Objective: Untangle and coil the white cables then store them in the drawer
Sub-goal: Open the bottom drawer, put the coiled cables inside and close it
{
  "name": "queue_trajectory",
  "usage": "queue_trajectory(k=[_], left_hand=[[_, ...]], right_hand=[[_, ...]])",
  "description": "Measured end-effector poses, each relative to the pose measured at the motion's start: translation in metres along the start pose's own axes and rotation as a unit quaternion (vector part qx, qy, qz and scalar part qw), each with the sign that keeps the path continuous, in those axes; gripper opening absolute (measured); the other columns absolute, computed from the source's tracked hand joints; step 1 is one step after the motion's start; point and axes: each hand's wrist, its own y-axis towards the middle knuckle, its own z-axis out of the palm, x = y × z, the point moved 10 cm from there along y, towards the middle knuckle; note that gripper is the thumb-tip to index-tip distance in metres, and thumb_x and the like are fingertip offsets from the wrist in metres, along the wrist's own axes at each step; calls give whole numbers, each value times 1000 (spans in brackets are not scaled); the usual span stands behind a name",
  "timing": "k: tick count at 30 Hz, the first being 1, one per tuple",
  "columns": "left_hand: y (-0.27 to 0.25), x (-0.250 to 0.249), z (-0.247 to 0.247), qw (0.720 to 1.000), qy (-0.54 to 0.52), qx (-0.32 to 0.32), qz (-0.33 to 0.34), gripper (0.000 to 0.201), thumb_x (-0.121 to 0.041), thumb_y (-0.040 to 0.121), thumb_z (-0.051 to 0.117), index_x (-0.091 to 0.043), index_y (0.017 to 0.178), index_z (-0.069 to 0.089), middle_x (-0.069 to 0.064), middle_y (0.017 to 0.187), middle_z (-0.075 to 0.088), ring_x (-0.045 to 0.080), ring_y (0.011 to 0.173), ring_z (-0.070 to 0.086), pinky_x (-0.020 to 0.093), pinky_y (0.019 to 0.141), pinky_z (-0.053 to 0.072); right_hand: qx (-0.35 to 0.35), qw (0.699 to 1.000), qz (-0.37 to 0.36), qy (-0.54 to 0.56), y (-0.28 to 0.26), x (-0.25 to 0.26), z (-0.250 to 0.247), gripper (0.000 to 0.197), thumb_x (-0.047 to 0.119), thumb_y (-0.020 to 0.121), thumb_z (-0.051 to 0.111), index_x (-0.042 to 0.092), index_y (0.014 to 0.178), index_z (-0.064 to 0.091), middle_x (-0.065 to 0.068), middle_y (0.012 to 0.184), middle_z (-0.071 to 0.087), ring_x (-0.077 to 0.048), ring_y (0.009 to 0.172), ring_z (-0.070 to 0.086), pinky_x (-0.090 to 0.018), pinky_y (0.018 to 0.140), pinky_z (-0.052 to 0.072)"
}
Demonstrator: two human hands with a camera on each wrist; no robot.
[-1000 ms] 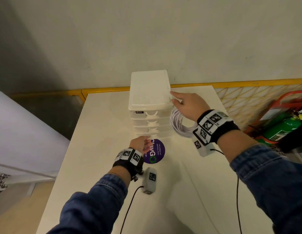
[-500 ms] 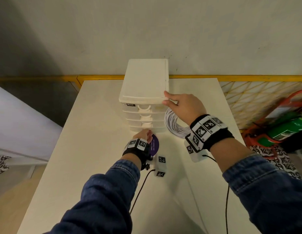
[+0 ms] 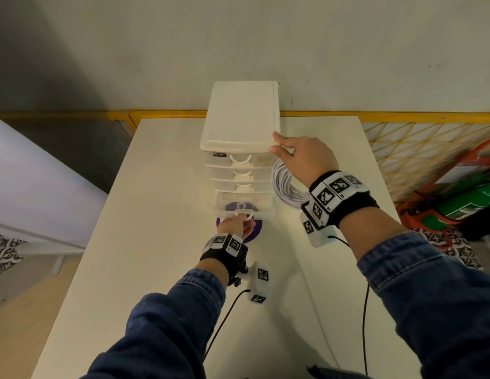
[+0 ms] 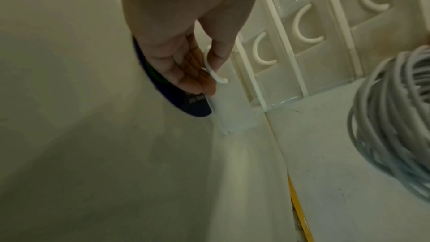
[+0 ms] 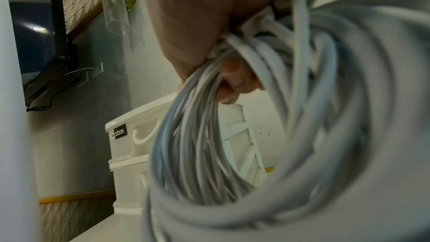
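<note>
A white drawer unit with several drawers stands at the back of the white table. Its bottom drawer is pulled partly out. My left hand pinches that drawer's curved white handle between thumb and fingers. My right hand grips a coil of white cables, which hangs beside the unit's right side, while its fingertips touch the unit's top front right corner. In the right wrist view the coil fills most of the frame, bunched in the curled fingers.
A round purple sticker lies on the table under the drawer's front. A yellow mesh fence and a green cylinder in a red frame stand to the right. The wall is just behind the unit.
My left hand moved from the purple sticker to the bottom drawer's handle and the drawer slid partly out. The right hand stayed at the unit's top corner with the coil.
</note>
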Motion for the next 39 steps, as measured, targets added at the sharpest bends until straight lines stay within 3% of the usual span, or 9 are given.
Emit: queue_trajectory(k=[5, 12, 24, 28, 30, 32, 35, 37, 39], left_hand=[[-30, 23, -15, 999, -17, 35, -11, 14, -1, 90, 55, -1, 76, 57, 4, 46, 65, 9, 40, 63, 20, 43, 53], [-56, 46, -34, 997, -13, 57, -41, 9, 2, 86, 60, 0, 78, 58, 4, 49, 66, 11, 44, 64, 21, 46, 54], [-74, 45, -42, 997, 13, 78, -26, 6, 0, 84, 65, -2, 80, 60, 4, 55, 68, 12, 51, 66, 22, 55, 57], [-85, 38, -45, 987, 119, 91, -49, 12, -11, 84, 68, -6, 85, 58, 10, 73, 62, 18, 65, 61, 25, 60, 55], [-96, 33, -49, 964, 227, 114, -77, 25, -23, 84, 69, -4, 94, 56, 12, 80, 62, 20, 69, 60, 28, 66, 54], [-106, 18, -57, 932, 325, 136, -84, 33, -31, 85, 67, -2, 98, 58, 11, 81, 66, 18, 67, 62, 26, 65, 52], [-113, -30, -59, 909, 391, 141, 26, 27, -32, 89, 61, -5, 88, 65, 5, 75, 71, 11, 54, 61, 20, 54, 49], [-114, -69, -53, 916, 349, 113, 160, 27, -31, 90, 59, -7, 80, 64, 3, 70, 68, 11, 52, 56, 23, 53, 44], [-117, -99, -45, 911, 293, 80, 279, 24, -33, 88, 62, -10, 83, 61, 1, 75, 66, 10, 60, 56, 24, 59, 44]], right_hand=[[-17, 1000, 10, 19, -3, -1, 0, 42, 54, 90, 43, 40, 130, 48, -1, 135, 56, -24, 122, 52, -35, 97, 44], [-50, 998, 19, 37, -3, -2, 0, 41, 53, 90, 45, 40, 128, 50, 1, 133, 57, -23, 120, 54, -32, 96, 43], [-64, 997, 10, 43, -4, -1, 2, 42, 53, 90, 45, 39, 129, 49, 1, 134, 57, -22, 121, 53, -32, 95, 44], [-64, 996, 6, 56, -4, -2, 3, 41, 53, 89, 45, 40, 129, 49, 1, 133, 57, -22, 119, 55, -33, 96, 45], [-62, 996, 5, 71, -3, -3, 3, 42, 53, 89, 46, 40, 129, 49, 1, 129, 60, -23, 115, 57, -32, 95, 45], [-58, 996, 6, 69, -4, -4, 5, 48, 55, 88, 46, 39, 133, 44, 2, 104, 68, -27, 107, 60, -33, 91, 45], [-92, 993, 19, 70, -16, -7, 5, 62, 57, 87, 48, 27, 139, 36, 7, 54, 48, -25, 67, 60, -33, 71, 48], [-163, 977, 33, 132, -29, -12, 0, 53, 55, 86, 52, 19, 124, 50, 4, 47, 45, -14, 48, 48, -29, 59, 42], [-195, 959, 44, 200, -41, -12, 10, 37, 53, 85, 54, 17, 94, 58, 2, 54, 52, -15, 49, 49, -30, 58, 42]])
